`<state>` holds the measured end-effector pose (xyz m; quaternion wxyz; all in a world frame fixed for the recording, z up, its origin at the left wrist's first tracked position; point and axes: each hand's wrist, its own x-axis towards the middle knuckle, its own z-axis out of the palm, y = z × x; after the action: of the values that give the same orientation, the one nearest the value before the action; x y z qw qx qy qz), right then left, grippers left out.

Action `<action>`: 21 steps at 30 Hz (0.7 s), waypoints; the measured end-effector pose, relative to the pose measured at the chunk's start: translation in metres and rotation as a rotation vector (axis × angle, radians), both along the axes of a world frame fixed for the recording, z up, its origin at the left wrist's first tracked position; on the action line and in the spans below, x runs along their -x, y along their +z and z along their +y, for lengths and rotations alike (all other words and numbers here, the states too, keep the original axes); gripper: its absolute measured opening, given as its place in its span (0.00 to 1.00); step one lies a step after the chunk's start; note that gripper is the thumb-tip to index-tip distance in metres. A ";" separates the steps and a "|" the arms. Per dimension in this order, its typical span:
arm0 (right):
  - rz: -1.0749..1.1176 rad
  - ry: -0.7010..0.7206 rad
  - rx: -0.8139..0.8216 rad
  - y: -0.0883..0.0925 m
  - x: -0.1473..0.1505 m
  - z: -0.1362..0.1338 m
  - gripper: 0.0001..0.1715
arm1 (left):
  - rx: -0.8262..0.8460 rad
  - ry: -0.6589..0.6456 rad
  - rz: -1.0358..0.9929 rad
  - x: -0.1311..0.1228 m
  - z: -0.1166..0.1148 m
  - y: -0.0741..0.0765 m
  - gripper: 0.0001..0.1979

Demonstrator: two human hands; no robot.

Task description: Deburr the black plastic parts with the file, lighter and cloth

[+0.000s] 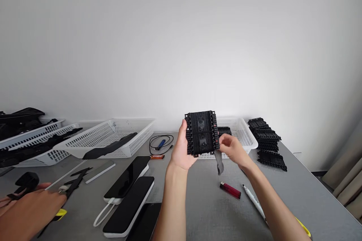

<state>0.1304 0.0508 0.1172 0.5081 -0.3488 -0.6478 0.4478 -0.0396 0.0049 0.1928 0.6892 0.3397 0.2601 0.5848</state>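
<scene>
A black plastic panel (201, 132), with ribs and rows of small round holes along its sides, is held up facing me above the table. My left hand (181, 148) grips it from the left, thumb along its edge and the other fingers hidden behind. At the panel's lower right edge, the fingers of my right hand (230, 148) are pinched together. A limp dark grey strip (219, 163) hangs down just beside those fingertips. Whether they grip the strip or the panel's edge I cannot tell.
Behind the panel stands a white basket (245, 135) with similar black parts inside. Stacked black panels (264, 135) lie to its right. A red lighter (230, 190) and white marker (254, 201) lie in front. Left are power banks (128, 205), another basket (113, 150) and another person's hand (34, 211).
</scene>
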 end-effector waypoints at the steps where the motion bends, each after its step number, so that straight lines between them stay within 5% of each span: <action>1: 0.111 -0.016 0.014 0.005 -0.004 0.000 0.16 | -0.001 -0.004 0.008 0.000 0.000 -0.001 0.35; 8: 0.387 -0.230 0.017 0.025 -0.015 -0.010 0.33 | 0.006 -0.038 0.083 -0.005 0.001 -0.005 0.34; 16: 0.283 -0.420 -0.184 0.031 -0.016 -0.021 0.20 | 0.003 -0.081 0.138 -0.011 0.003 -0.010 0.34; 21: -0.039 -0.677 -0.500 0.029 -0.013 -0.032 0.17 | 0.047 -0.084 0.168 -0.013 0.005 -0.018 0.34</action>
<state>0.1429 0.0192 0.1467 0.6831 -0.4164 -0.5949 0.0777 -0.0266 0.0100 0.1749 0.6966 0.3818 0.3163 0.5186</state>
